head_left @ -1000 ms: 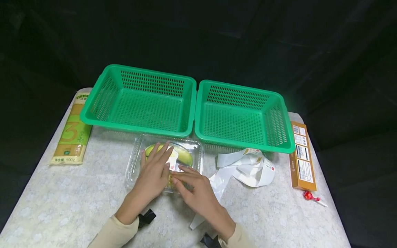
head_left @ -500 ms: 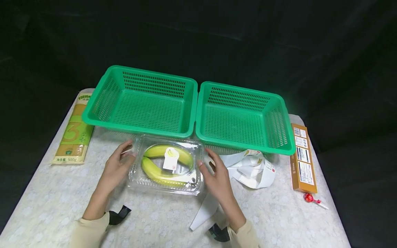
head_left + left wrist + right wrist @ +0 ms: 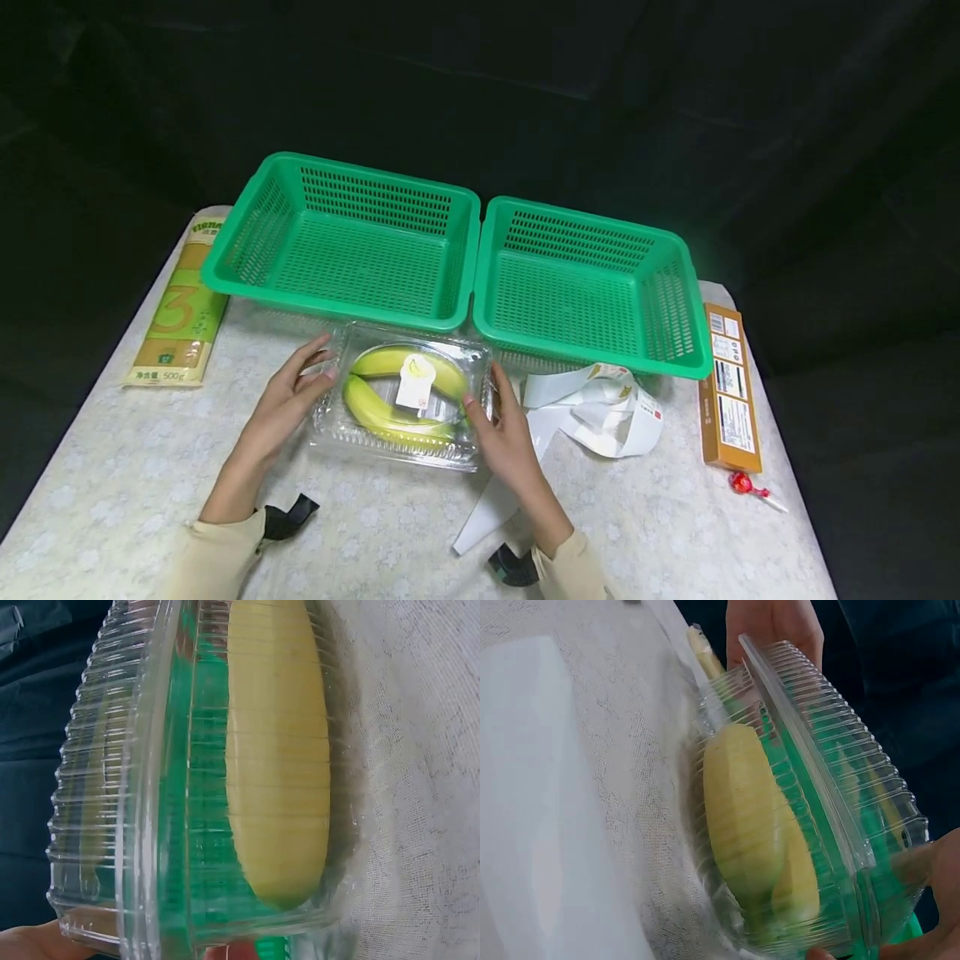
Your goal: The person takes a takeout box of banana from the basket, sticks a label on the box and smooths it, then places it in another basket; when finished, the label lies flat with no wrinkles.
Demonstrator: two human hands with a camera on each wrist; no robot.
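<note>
A clear plastic clamshell box (image 3: 442, 457) sits lid down in front of the baskets. Inside it lie two yellow bananas (image 3: 367, 408) with a white label (image 3: 415, 392). My right hand (image 3: 510, 442) grips the box's right side, thumb over the lid's edge and fingers along the side wall. At the opposite end, my left hand (image 3: 277, 408) holds the left side between thumb and fingers. The left wrist view looks through the ribbed front wall at one banana (image 3: 277, 750). In the right wrist view the left palm (image 3: 772, 630) shows behind the box's far end.
Two green baskets (image 3: 341, 308) (image 3: 592, 354) stand side by side behind the box. A yellow-green packet (image 3: 176, 317) marked 3 lies left. To the right are a crumpled white printed strip (image 3: 637, 429), an orange box (image 3: 731, 400) and a red lollipop (image 3: 741, 483).
Both hands have moved from the top of the lid out to the box's two sides, uncovering the bananas. Since half a second ago the right hand has closed in on its side.
</note>
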